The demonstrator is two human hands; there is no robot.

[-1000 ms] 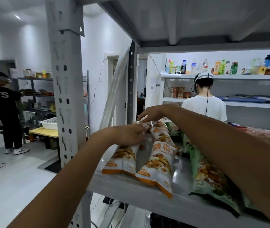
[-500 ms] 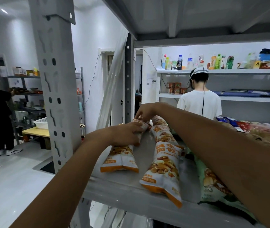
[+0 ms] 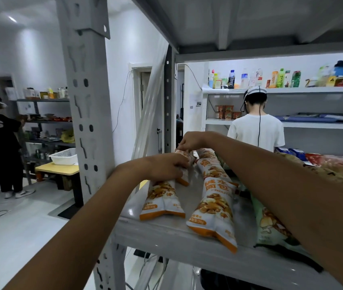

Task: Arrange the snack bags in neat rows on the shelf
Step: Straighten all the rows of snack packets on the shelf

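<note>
While the left hand (image 3: 166, 166) curls its fingers round the top of the front orange snack bag (image 3: 162, 200) lying on the grey shelf (image 3: 166, 235), the right hand (image 3: 189, 141) pinches the top edge of the rear orange bag (image 3: 186, 162) just behind it.

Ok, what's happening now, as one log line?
step: lining up left row | left hand: grips back orange bag | right hand: pinches its top | front orange bag: flat on shelf

White basket (image 3: 64, 156) on yellow table (image 3: 56, 169)
</note>
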